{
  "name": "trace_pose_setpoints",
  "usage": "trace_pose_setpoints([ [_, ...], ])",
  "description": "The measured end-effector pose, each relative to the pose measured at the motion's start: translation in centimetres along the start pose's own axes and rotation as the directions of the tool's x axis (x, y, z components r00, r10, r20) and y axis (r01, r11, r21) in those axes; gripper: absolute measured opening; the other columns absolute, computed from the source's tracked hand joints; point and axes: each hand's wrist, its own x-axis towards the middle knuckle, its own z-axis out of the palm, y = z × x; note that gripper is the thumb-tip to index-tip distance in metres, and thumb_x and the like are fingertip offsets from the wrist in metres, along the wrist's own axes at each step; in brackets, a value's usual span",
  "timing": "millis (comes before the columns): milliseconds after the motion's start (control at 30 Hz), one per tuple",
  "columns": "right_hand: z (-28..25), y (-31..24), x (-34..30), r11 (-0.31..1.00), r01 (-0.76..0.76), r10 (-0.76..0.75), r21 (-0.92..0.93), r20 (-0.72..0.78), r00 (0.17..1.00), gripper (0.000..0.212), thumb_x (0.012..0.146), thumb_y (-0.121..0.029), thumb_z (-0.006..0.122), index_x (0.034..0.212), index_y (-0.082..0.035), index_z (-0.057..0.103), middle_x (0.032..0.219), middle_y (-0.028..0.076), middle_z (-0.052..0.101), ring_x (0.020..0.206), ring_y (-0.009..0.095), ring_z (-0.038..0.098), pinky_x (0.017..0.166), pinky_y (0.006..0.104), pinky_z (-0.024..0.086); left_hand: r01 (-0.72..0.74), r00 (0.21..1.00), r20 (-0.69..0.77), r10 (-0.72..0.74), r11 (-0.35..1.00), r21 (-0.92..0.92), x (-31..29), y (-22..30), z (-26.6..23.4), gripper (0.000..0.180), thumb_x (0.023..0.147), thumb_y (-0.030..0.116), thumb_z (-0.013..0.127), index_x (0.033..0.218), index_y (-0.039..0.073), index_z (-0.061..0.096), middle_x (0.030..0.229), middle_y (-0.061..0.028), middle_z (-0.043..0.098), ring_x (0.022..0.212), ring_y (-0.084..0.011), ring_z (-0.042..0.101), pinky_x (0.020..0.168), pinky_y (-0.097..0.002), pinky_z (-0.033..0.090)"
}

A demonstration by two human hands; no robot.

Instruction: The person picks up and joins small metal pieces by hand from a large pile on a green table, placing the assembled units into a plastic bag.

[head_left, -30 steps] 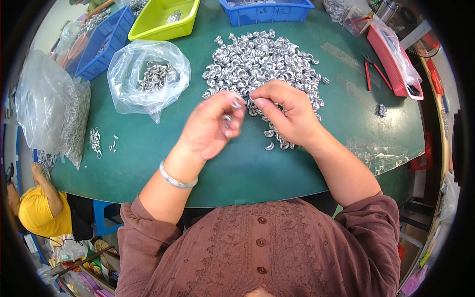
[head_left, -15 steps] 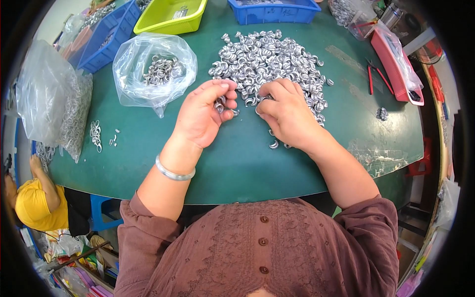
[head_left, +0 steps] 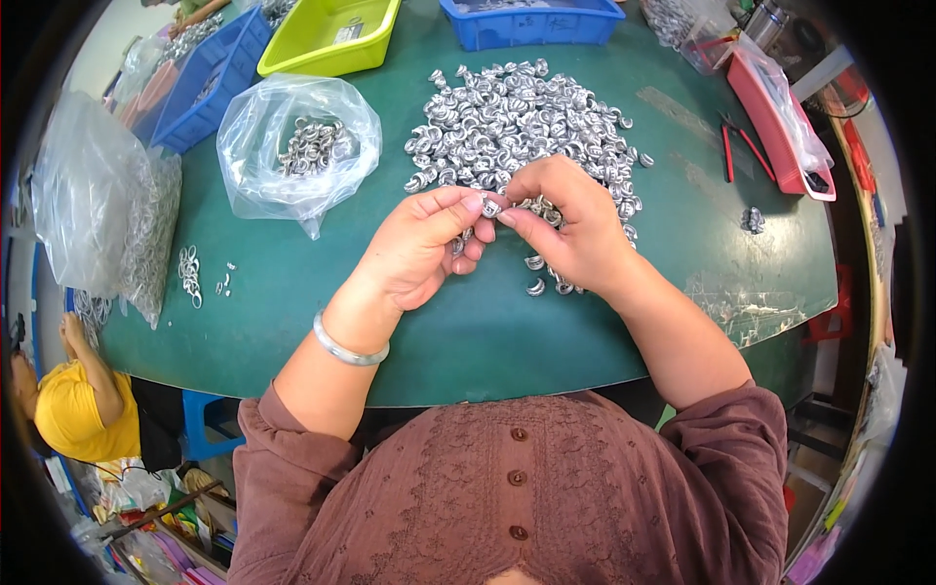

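Note:
A small curved silver metal piece (head_left: 491, 209) is pinched between the thumb and fingertips of my left hand (head_left: 414, 244). More silver pieces (head_left: 462, 240) sit in that hand's curled lower fingers. The thumb and forefinger of my right hand (head_left: 575, 226) meet the same piece from the other side. Just beyond both hands spreads a large pile of curved silver pieces (head_left: 522, 122), some of them partly hidden by my right hand. A few loose pieces (head_left: 535, 287) lie on the green table (head_left: 468, 341) beside its wrist.
An open clear bag (head_left: 239, 146) of metal pieces and a fuller bag (head_left: 151, 224) stand left. Several rings (head_left: 190, 276) lie nearby. Green (head_left: 370, 54) and blue (head_left: 526, 34) bins line the back. Red-handled pliers (head_left: 728, 154) and a pink basket (head_left: 756, 107) are right. A yellow-clad person (head_left: 83, 409) sits left.
My right hand has closed in on the left from the pile, and the fingertips now meet at one silver piece. My left hand has shifted slightly right and down. The view has shifted slightly.

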Motion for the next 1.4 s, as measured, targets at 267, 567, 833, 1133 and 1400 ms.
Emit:
trace_pose_setpoints([
  [267, -0.28, -0.19, 0.21, 0.998, 0.061, -0.061, -0.013, 0.003, 0.998, 0.016, 0.067, -0.002, 0.064, 0.080, -0.006, 0.055, 0.077, 0.007, 0.057, 0.073, 0.025, 0.054, 0.065, 0.0334, 0.042, 0.014, 0.999, 0.039, -0.011, 0.996, -0.093, 0.15, -0.27, 0.01, 0.017, 0.087, 0.020, 0.051, 0.089, 0.004, 0.056, 0.069, -0.0023, 0.055, 0.055, -0.0084, 0.048, 0.046, -0.0186, 0.037],
  [567, -0.18, -0.23, 0.20, 0.989, 0.128, -0.130, -0.071, -0.023, 0.991, 0.018, 0.065, -0.002, 0.064, 0.082, -0.006, 0.057, 0.079, 0.006, 0.056, 0.073, 0.025, 0.054, 0.065, 0.0332, 0.043, 0.029, 0.991, 0.132, -0.004, 0.982, -0.185, 0.21, -0.47, -0.07, 0.017, 0.087, 0.022, 0.050, 0.084, 0.006, 0.054, 0.069, -0.0030, 0.056, 0.056, -0.0085, 0.047, 0.045, -0.0180, 0.034],
  [833, -0.29, -0.30, 0.20, 0.977, 0.181, -0.186, -0.111, -0.036, 0.982, 0.019, 0.064, -0.003, 0.066, 0.082, -0.005, 0.058, 0.079, 0.006, 0.055, 0.072, 0.024, 0.053, 0.063, 0.0324, 0.043, -0.003, 0.991, 0.135, 0.023, 0.988, -0.152, 0.15, -0.56, -0.18, 0.020, 0.087, 0.023, 0.051, 0.091, 0.004, 0.056, 0.069, -0.0017, 0.055, 0.056, -0.0080, 0.046, 0.046, -0.0176, 0.034],
  [1133, -0.35, -0.58, 0.29, 0.981, 0.161, -0.168, -0.106, -0.055, 0.984, 0.020, 0.063, -0.002, 0.066, 0.082, -0.005, 0.058, 0.079, 0.006, 0.054, 0.072, 0.024, 0.053, 0.063, 0.0324, 0.043, -0.022, 0.982, 0.179, 0.052, 0.986, -0.164, 0.21, -0.46, -0.43, 0.021, 0.086, 0.018, 0.053, 0.100, 0.003, 0.055, 0.072, -0.0014, 0.055, 0.058, -0.0077, 0.045, 0.047, -0.0175, 0.033],
  [1400, -0.41, -0.54, 0.40, 0.979, 0.168, -0.175, -0.114, -0.056, 0.983, 0.023, 0.062, -0.001, 0.065, 0.084, -0.004, 0.057, 0.080, 0.007, 0.055, 0.073, 0.024, 0.053, 0.064, 0.0332, 0.043, -0.094, 0.987, 0.123, 0.107, 0.990, -0.105, 0.16, -0.46, -0.34, 0.023, 0.084, 0.014, 0.056, 0.103, 0.003, 0.054, 0.074, -0.0020, 0.054, 0.061, -0.0075, 0.045, 0.050, -0.0175, 0.035],
])
